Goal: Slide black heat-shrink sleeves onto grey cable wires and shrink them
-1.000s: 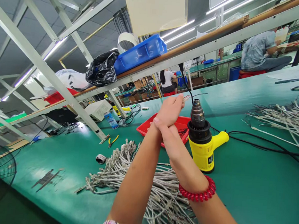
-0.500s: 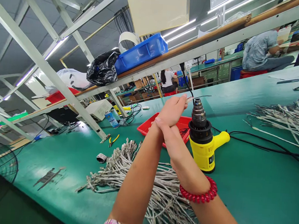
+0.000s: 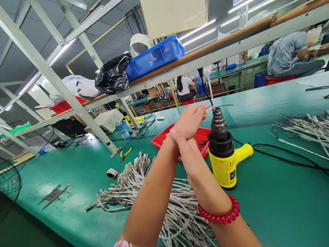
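My left hand is closed, with a thin cable whose pale end and dark wire reach the nozzle of a heat gun. The yellow heat gun stands upright, its metal nozzle pointing up. My right hand, below a red coiled bracelet, crosses over and wraps around my left wrist; most of its fingers are hidden. Behind both hands lies a red tray with dark wires in it. Under my forearms spreads a pile of grey cables with connector ends.
More stripped cables lie at the right, near the heat gun's black cord. Yellow-handled cutters, a tape roll and a blue spray can are on the left. A shelf beam with a blue bin runs overhead.
Almost nothing differs. My hands stay at the nozzle in the same crossed hold, and the view has shifted only slightly.
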